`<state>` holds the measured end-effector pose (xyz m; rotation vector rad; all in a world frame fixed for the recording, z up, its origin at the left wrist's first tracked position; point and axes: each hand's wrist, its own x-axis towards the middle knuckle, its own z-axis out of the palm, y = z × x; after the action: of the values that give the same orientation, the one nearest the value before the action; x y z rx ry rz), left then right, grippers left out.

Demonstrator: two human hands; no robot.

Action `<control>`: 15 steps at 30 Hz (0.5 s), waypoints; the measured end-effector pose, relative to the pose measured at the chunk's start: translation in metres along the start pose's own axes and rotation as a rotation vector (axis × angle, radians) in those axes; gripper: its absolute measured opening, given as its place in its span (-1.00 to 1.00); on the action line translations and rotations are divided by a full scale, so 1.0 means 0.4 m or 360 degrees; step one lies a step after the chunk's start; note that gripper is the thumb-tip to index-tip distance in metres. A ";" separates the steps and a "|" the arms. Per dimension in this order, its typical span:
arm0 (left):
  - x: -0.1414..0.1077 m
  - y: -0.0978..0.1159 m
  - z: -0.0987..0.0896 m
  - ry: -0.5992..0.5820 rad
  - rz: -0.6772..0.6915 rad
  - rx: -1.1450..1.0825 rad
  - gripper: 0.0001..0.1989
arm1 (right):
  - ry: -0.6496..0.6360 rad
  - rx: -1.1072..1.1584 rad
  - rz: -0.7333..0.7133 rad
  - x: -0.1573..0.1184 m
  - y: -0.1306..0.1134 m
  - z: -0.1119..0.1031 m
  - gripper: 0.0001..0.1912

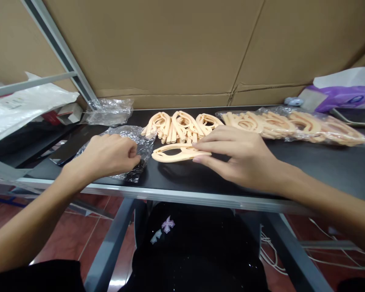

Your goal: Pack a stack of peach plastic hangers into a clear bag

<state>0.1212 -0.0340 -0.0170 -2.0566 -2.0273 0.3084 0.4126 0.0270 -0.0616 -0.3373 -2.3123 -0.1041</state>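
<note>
My right hand point(243, 158) pinches a cream plastic folding hanger point(170, 156) by its right end, between thumb and fingers, low over the black tabletop. Curled closed, my left hand point(109, 156) is on a crinkled clear plastic bag point(136, 136); its fingertips are partly hidden. Just behind the held hanger lie several more folded hangers point(184, 125), grouped in small piles. Further right, filled clear bags of the same hangers point(304, 123) lie in a row, partly behind my right hand.
More clear plastic bags point(109, 111) lie at the back left, near a metal frame post point(67, 52). A white package point(27, 105) sits at far left. A purple tissue pack point(343, 97) stands at the back right. Brown cardboard point(170, 48) walls the rear; a metal edge point(176, 196) runs along the front.
</note>
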 end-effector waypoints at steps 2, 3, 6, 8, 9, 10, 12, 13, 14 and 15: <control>-0.009 -0.011 0.001 0.0034 -0.0059 0.0019 -0.60 | 0.0031 0.0013 -0.0025 -0.005 0.002 0.006 -0.86; -0.014 -0.017 0.002 0.0067 -0.0078 0.0032 -0.56 | 0.0041 0.0019 -0.0031 -0.006 0.003 0.008 -0.86; -0.030 -0.032 0.007 0.0117 -0.0104 0.0047 -0.43 | 0.0049 0.0034 -0.0026 -0.008 0.006 0.011 -0.87; -0.038 -0.039 0.010 0.0037 -0.0151 0.0019 -0.36 | 0.0046 0.0047 -0.0026 -0.009 0.005 0.013 -0.87; -0.040 -0.041 0.012 -0.0001 -0.0178 0.0001 -0.35 | 0.0044 0.0058 -0.0031 -0.010 0.003 0.014 -0.87; -0.042 -0.044 0.014 -0.0009 -0.0190 -0.0009 -0.35 | 0.0043 0.0069 -0.0037 -0.011 0.001 0.015 -0.87; -0.043 -0.049 0.017 -0.0014 -0.0180 0.0016 -0.37 | 0.0057 0.0081 -0.0058 -0.012 -0.003 0.017 -0.86; -0.042 -0.052 0.020 -0.0016 -0.0174 0.0052 -0.40 | 0.0068 0.0083 -0.0072 -0.013 -0.005 0.019 -0.85; -0.041 -0.055 0.022 -0.0017 -0.0161 0.0088 -0.42 | 0.0078 0.0085 -0.0086 -0.013 -0.007 0.020 -0.85; -0.040 -0.058 0.024 -0.0020 -0.0154 0.0116 -0.46 | 0.0087 0.0086 -0.0100 -0.013 -0.008 0.022 -0.85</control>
<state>0.0957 -0.0495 -0.0192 -1.9114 -2.0828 0.3725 0.4092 0.0243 -0.0714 -0.2315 -2.2674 -0.0808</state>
